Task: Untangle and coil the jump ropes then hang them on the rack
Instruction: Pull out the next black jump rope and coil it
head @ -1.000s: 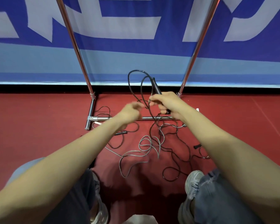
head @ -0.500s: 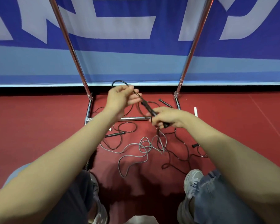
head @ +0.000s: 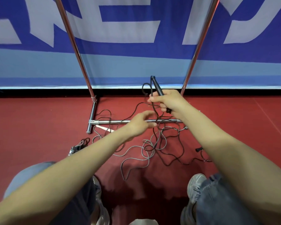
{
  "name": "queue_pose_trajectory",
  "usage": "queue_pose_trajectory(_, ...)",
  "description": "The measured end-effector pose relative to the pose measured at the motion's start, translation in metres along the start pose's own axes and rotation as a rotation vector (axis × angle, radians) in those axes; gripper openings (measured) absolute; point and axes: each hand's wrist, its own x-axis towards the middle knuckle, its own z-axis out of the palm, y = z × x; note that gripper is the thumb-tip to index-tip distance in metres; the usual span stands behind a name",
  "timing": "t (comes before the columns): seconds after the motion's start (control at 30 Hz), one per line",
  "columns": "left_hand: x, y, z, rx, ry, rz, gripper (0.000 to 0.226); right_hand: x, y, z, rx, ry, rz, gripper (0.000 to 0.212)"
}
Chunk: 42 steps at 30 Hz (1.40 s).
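Observation:
My right hand (head: 167, 101) grips a black jump rope handle (head: 156, 85), which points up, together with a small loop of its black cord (head: 144, 88). From that hand the cord drops to the tangle on the red floor. My left hand (head: 141, 122) hovers just below, blurred, its fingers stretched out beside the hanging cord and holding nothing. A grey rope (head: 136, 150) and more black rope (head: 177, 154) lie knotted together in front of my knees. Behind them stands the chrome rack (head: 110, 121), its two uprights rising out of view.
A second black handle (head: 199, 149) lies at the right of the tangle. A small dark bundle (head: 79, 146) sits on the floor at the left, with a white stick (head: 104, 128) near the rack's foot. A blue banner wall (head: 136, 65) closes off the back.
My left hand let go of the raised loop and dropped down and to the right, under my right hand. My right hand lifted the handle up and tipped it upright.

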Motion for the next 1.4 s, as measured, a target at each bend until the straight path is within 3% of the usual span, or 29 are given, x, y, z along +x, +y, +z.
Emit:
queue_pose_trajectory(0.1,0.006,-0.010,0.001,0.113,-0.012,0.147,0.040,-0.001,-0.007,-0.002,0.122,-0.004,0.023,0.020)
queue_pose_trajectory(0.2,0.004,-0.008,-0.001,-0.004,-0.011,0.169,0.006,0.000,-0.009,-0.007,0.130,0.011,0.019,0.018)
queue_pose_trajectory(0.33,0.002,0.018,-0.013,-0.401,0.225,0.156,0.019,0.005,0.001,-0.013,-0.094,0.013,0.040,0.016)
queue_pose_trajectory(0.43,0.005,0.044,-0.039,-0.777,0.311,0.097,0.018,0.001,0.024,-0.012,-0.380,-0.108,0.055,0.032)
queue_pose_trajectory(0.57,0.002,0.059,-0.067,-1.053,0.255,0.061,0.018,-0.011,0.049,0.001,-0.401,-0.324,0.071,0.035)
queue_pose_trajectory(0.7,0.002,0.060,-0.084,-1.174,0.334,0.059,0.018,-0.007,0.049,0.010,-0.365,-0.198,-0.006,0.042)
queue_pose_trajectory(0.77,0.003,0.053,-0.085,-1.112,0.323,-0.029,0.022,-0.004,0.046,0.010,-0.468,-0.128,-0.103,0.063)
queue_pose_trajectory(0.87,0.002,0.032,-0.061,-0.555,0.265,-0.222,0.018,-0.002,0.038,0.006,-0.509,-0.051,-0.210,0.088)
queue_pose_trajectory(0.93,0.000,0.012,-0.037,-0.153,0.196,-0.193,0.019,-0.004,0.029,0.004,-0.457,-0.056,-0.255,0.088)
queue_pose_trajectory(1.03,-0.003,-0.001,-0.014,0.096,-0.023,-0.006,0.029,-0.006,0.012,0.007,-0.349,-0.063,-0.277,0.082)
queue_pose_trajectory(1.13,-0.002,-0.001,-0.011,0.109,-0.066,0.084,0.010,-0.005,0.002,0.006,-0.202,-0.052,-0.253,0.080)
queue_pose_trajectory(1.23,0.001,-0.001,-0.015,0.119,0.114,0.091,0.009,0.000,-0.002,-0.003,-0.123,-0.016,-0.211,0.075)
queue_pose_trajectory(1.4,-0.001,0.036,-0.038,-0.527,0.273,0.141,0.013,0.003,0.012,-0.015,-0.348,-0.080,-0.058,0.045)
